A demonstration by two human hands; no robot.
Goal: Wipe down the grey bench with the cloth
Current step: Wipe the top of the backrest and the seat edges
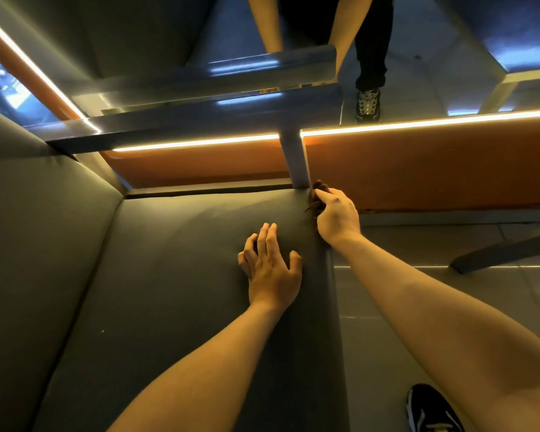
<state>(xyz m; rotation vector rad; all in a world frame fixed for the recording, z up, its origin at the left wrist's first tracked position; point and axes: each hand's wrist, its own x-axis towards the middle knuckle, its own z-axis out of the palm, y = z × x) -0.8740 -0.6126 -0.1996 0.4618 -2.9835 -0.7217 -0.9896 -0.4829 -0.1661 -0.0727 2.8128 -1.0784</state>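
The grey bench [175, 275] runs lengthwise toward the camera from its far corner, where the right hand [335, 218] clutches the bunched brown cloth [316, 198], the left hand [270, 263] resting flat alongside.

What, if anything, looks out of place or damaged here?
Nothing serious stands out. The grey bench looks smooth and untorn, apart from one tiny pale speck on the seat. The cloth is bunched in the right hand at the seat's far corner.

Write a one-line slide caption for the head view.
Right hand grips a dark cloth at the grey bench edge; left hand rests on its seat.
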